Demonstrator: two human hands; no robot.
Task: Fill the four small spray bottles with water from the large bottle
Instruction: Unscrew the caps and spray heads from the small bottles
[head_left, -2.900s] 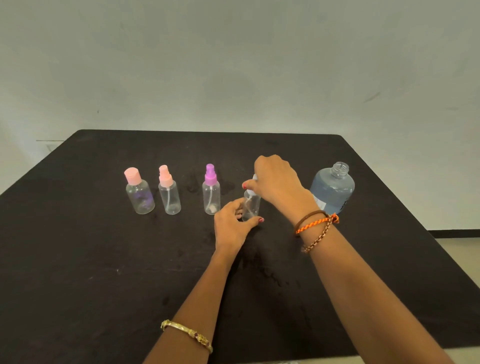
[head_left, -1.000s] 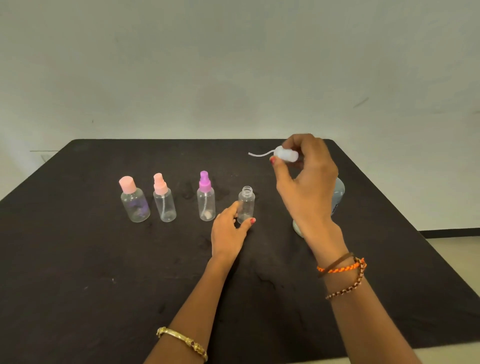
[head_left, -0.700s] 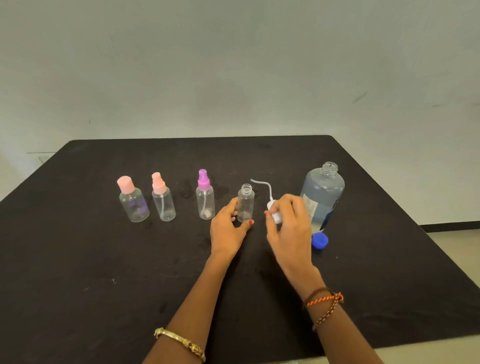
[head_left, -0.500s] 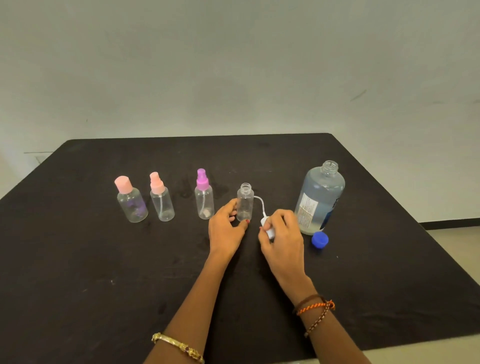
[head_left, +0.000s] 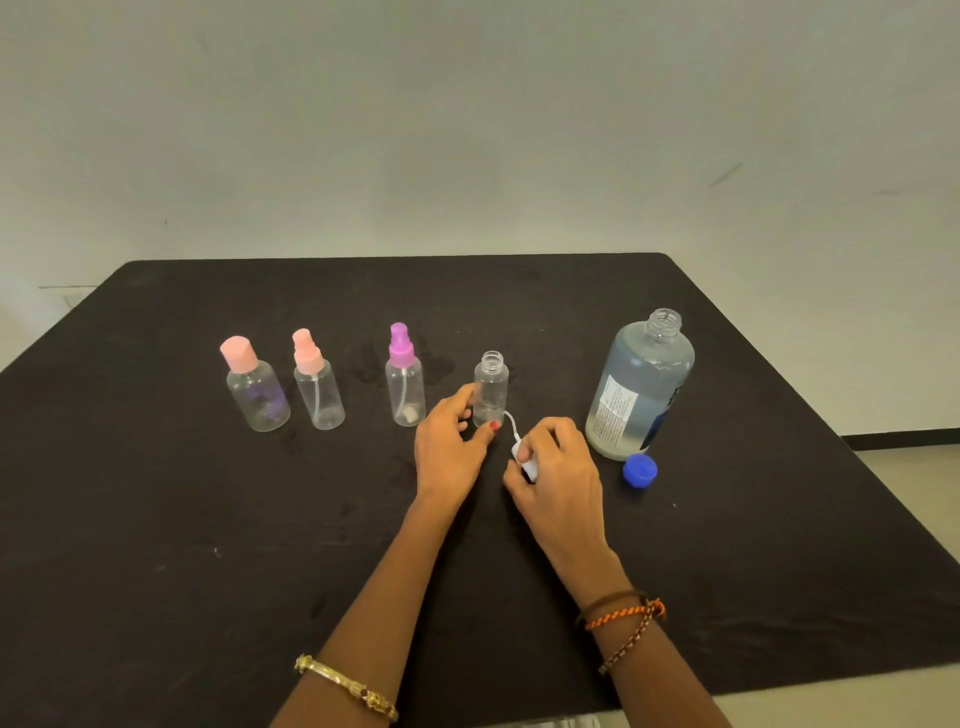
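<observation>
You are steadying the small clear uncapped spray bottle (head_left: 490, 389) with your left hand (head_left: 451, 451), thumb and fingers curled lightly round its lower body, while your right hand (head_left: 558, 478) is pinching the white spray pump head (head_left: 525, 464) low over the black tabletop (head_left: 156, 519), at about four o'clock from that bottle. Its thin white dip tube (head_left: 511, 422) is curving up toward the bottle's base.

Lay the pump head flat and clear of the bottle, so the tube is not nudging it as you let go. Keep your left grip low on the open bottle; it looks light and tippy.

The large clear water bottle (head_left: 640, 387) is standing open at three o'clock from the small one, its blue screw cap (head_left: 640, 470) lying just in front. Reach round the cap, lift by the body, and pour slowly: the small neck is narrow.

The three capped small bottles, pink flat-capped (head_left: 254, 387), pink-pumped (head_left: 317, 389) and purple-pumped (head_left: 404, 382), are waiting in a row at nine o'clock.
</observation>
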